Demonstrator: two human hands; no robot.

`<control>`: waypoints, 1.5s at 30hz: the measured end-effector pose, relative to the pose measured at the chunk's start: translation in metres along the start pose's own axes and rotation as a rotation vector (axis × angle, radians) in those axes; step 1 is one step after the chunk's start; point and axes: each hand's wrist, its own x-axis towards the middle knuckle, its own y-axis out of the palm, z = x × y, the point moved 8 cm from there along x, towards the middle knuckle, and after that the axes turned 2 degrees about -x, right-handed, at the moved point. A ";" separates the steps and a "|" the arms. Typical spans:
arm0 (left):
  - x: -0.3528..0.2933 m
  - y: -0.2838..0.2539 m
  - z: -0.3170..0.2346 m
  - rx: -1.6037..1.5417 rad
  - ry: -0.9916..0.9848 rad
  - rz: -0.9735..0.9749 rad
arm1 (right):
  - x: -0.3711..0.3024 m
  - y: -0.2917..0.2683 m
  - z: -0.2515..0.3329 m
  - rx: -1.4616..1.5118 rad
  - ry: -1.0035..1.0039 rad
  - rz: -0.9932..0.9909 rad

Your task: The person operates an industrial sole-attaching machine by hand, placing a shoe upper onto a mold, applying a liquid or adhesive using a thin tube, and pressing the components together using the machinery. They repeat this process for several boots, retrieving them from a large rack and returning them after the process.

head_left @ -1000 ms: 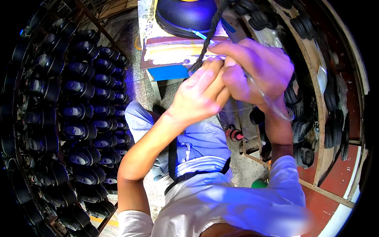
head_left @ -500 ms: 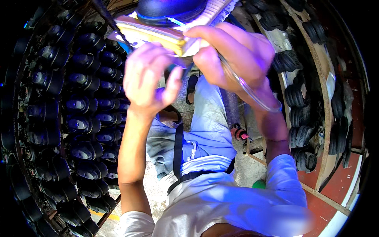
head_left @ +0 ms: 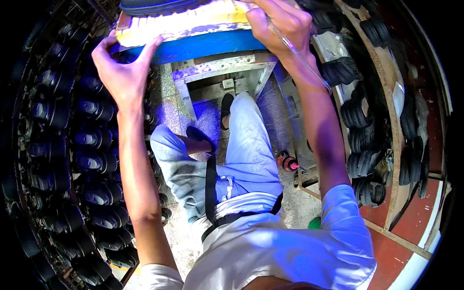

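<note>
A pale slatted board point(head_left: 188, 25) lies along the top of the view on a blue-edged bench point(head_left: 208, 47). On it sits a black shoe point(head_left: 162, 7), cut off by the upper edge, its rim showing. My left hand point(head_left: 126, 72) grips the board's near left corner, thumb on the front edge and fingers round the side. My right hand point(head_left: 285, 29) is closed round a thin tool with a clear, tube-like shaft point(head_left: 297, 52) that runs back along the wrist. The tool's tip is out of view, and that hand is by the board's right end.
Rows of black shoes point(head_left: 99, 162) fill racks on the left. Ridged black soles point(head_left: 365, 116) stand on wooden shelves point(head_left: 397, 130) at the right. A pale metal frame point(head_left: 217, 67) stands under the bench. A dark bottle with a pink top point(head_left: 288, 163) is on the floor.
My left hand has moved left and taken hold of the board's corner. My right hand has moved up, away from the shoe, still holding the tool. The shoe and board appear shifted and turned.
</note>
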 end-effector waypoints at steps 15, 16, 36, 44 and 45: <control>-0.044 0.033 -0.085 -0.757 0.377 0.198 | 0.002 -0.052 0.046 -0.066 -0.036 0.240; -0.057 0.019 -0.101 -0.659 0.373 0.258 | 0.006 -0.048 0.050 -0.060 -0.050 0.224; -0.007 0.037 0.046 -0.327 -0.188 0.126 | 0.002 0.001 0.023 -0.080 0.053 0.003; -0.002 0.051 0.051 -0.324 -0.231 0.109 | -0.023 -0.048 0.000 -0.183 0.148 0.064; 0.003 0.052 0.055 -0.331 -0.241 0.112 | -0.023 -0.053 -0.002 -0.179 0.152 0.067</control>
